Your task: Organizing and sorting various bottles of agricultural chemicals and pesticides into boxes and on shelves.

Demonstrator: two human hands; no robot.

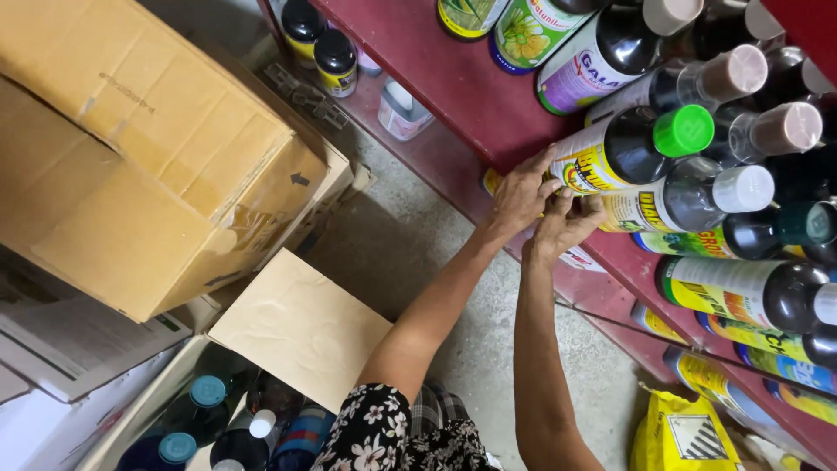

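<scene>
red shelf edge (pixel 488 131) under both hands (pixel 545 209)

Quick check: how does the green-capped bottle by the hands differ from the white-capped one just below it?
The green-capped bottle has a bright green ribbed cap; the white-capped bottle has a plain white one. The left hand touches the green-capped bottle's yellow label, while the right hand sits at the white-capped bottle's label end. Both are dark bottles with yellow labels, standing on the red shelf.
</scene>
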